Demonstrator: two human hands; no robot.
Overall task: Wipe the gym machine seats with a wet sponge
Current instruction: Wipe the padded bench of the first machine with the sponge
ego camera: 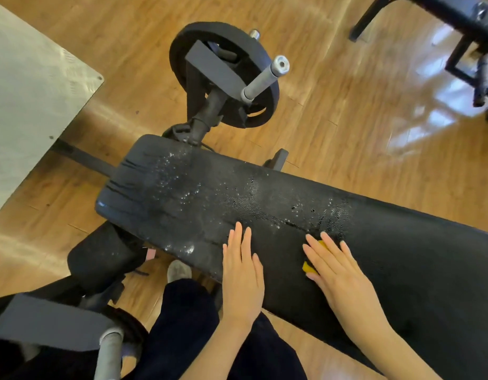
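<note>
1. Wooden floor [333, 111]: all round and beneath the seat pad; glossy with window glare on the stretch beyond the pad's long far edge.
2. Seat pad [264, 209]: long black padded counter-like cushion, taken as landmark. Beaded with water droplets across the middle and toward the rounded end; judged already passed over there. Strip toward the opposite end, past the sponge, matt and dry-looking; judged still to wipe. Near edge under the palms not readable as wet or dry.
3. Metal plate [31, 105]: pale sheet, off beyond the pad's rounded end, apart from it.
4. Weight plate [188, 45]: black disc on the floor behind the pad's rounded end, with a grey bar [263, 79] angled up from the upright beside it.
5. Second machine frame [462, 37]: well apart, across the floor from the pad's far edge; no seat of it visible, state unknown.
6. Left hand [241, 267]: flat on the pad's near edge, fingers straight and together, holding nothing; apparently bracing.
7. Right hand [336, 267]: flat on the pad beside the left, fingers spread straight, pressing down on the sponge.
8. Sponge [308, 267]: yellow, mostly hidden beneath the right palm, on the pad at the border of the wet and dry zones.
</note>
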